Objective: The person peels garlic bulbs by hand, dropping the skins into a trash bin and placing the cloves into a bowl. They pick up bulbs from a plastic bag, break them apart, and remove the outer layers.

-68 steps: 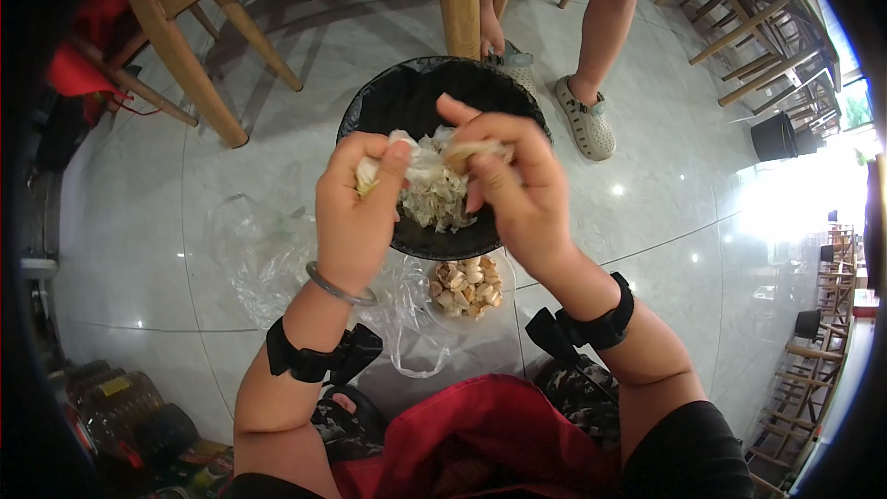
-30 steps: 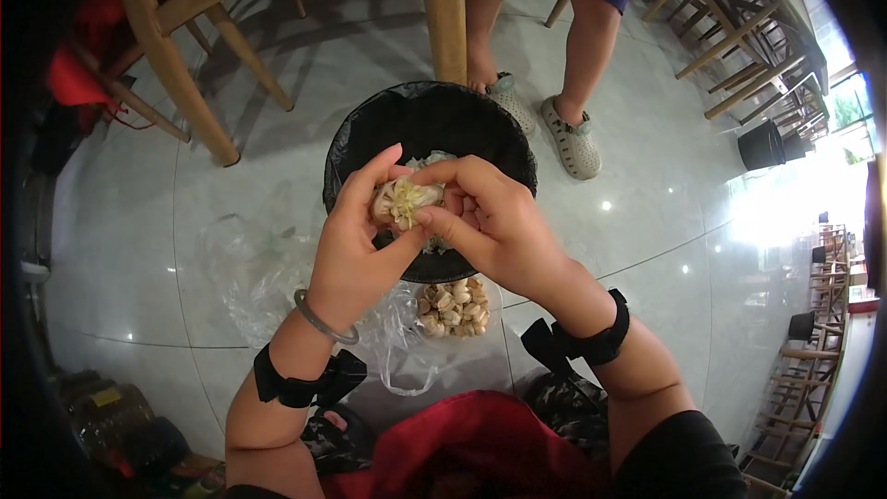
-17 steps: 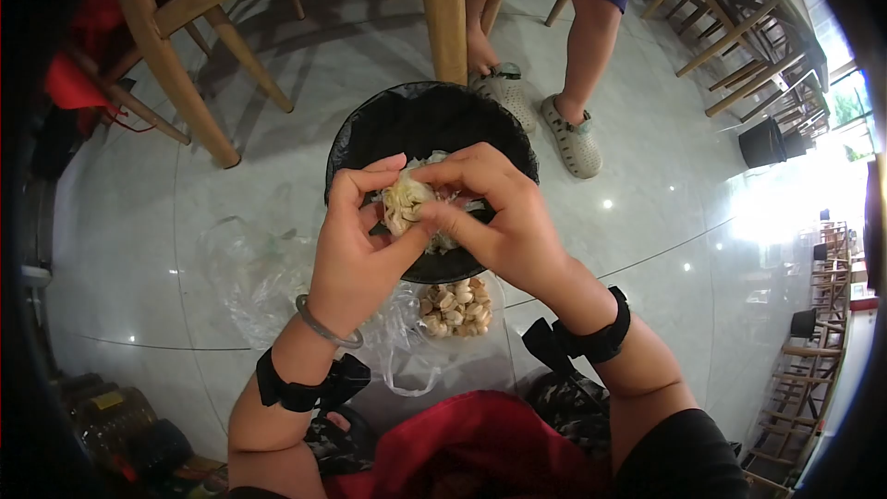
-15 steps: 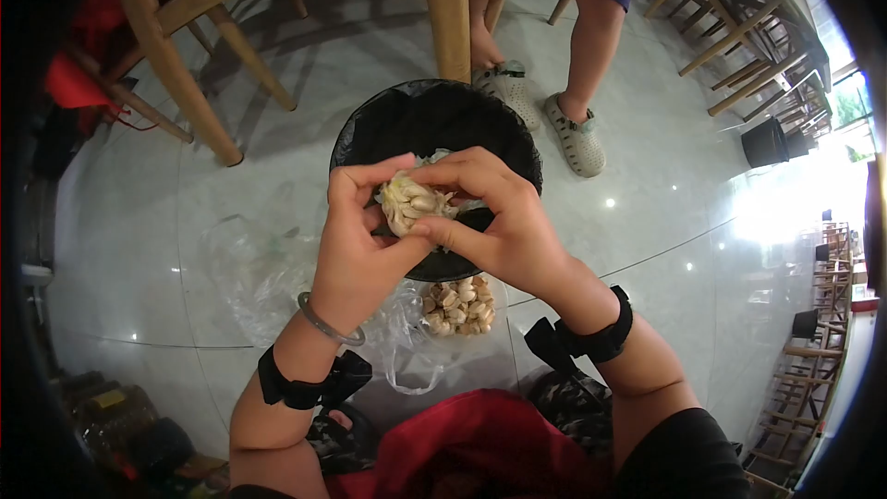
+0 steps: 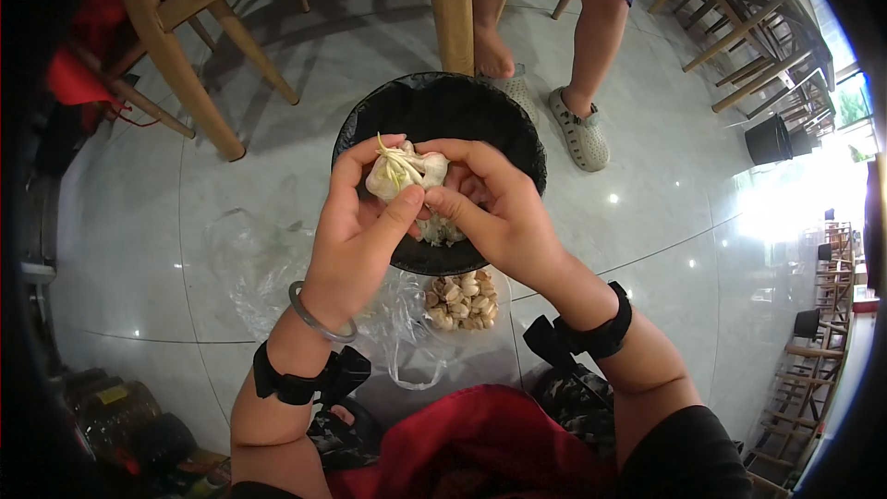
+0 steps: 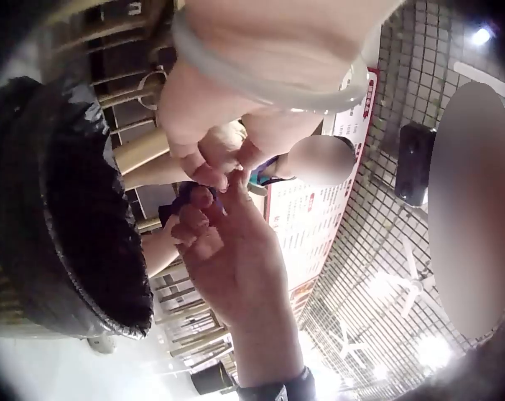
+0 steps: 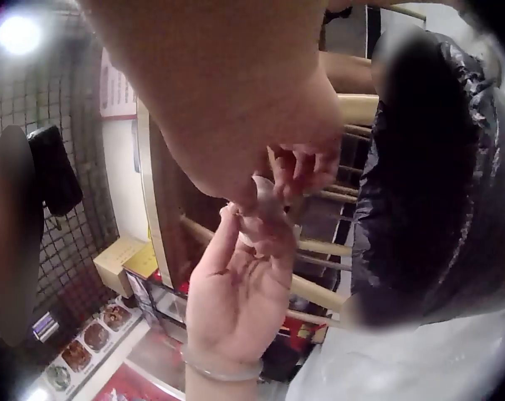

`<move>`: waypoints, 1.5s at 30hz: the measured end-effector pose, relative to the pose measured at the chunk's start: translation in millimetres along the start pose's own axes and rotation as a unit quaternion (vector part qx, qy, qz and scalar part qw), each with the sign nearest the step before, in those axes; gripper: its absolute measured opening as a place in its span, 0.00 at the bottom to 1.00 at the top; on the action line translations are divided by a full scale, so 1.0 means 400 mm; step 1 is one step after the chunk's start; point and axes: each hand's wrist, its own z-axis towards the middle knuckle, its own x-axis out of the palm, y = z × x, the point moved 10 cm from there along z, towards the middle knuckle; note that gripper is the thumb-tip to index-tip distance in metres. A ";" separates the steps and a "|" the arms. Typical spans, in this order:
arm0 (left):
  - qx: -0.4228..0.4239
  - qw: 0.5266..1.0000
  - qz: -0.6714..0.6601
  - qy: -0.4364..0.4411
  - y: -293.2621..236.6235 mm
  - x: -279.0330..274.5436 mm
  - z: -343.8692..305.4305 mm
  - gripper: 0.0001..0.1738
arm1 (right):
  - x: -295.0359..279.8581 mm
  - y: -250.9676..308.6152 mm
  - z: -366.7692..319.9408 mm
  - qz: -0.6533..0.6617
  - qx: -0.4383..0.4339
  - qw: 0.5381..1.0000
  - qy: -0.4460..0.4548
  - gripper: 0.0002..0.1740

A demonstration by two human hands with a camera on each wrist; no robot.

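Observation:
Both hands meet over a bin lined with a black bag (image 5: pixel 443 111). Between them is a pale garlic bulb (image 5: pixel 386 180) with thin green sprouts at its top. My left hand (image 5: pixel 351 236) holds the bulb from the left, fingers behind it and thumb in front. With thumb and bent forefinger, my right hand (image 5: pixel 506 212) pinches its right side. The bulb (image 6: pixel 225 146) shows partly between the fingers in the left wrist view. Papery garlic skins (image 5: pixel 442 233) lie in the bin below the hands.
Loose garlic cloves (image 5: pixel 462 301) sit in a clear container near the bin. A crumpled clear plastic bag (image 5: pixel 402 323) lies on the tiled floor. A wooden chair (image 5: pixel 194 65) and another person's legs (image 5: pixel 601 46) stand beyond; bottles (image 5: pixel 120 407) are at lower left.
The hands, earlier apart with pale pieces in each, have come together around the bulb. The bulb has turned so its sprouts show at the top. The other person's foot has lifted from its clog.

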 end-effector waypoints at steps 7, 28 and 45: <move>0.133 0.977 0.166 0.001 -0.032 0.020 -0.017 0.31 | 0.080 -0.054 -0.031 0.298 0.209 0.930 0.059 0.15; 0.167 0.977 0.129 0.009 -0.013 0.029 -0.016 0.23 | 0.097 -0.058 -0.074 0.350 0.223 0.909 0.030 0.07; 0.154 0.979 0.099 0.092 -0.015 0.048 -0.018 0.19 | 0.123 -0.058 -0.094 0.408 0.221 0.865 0.191 0.14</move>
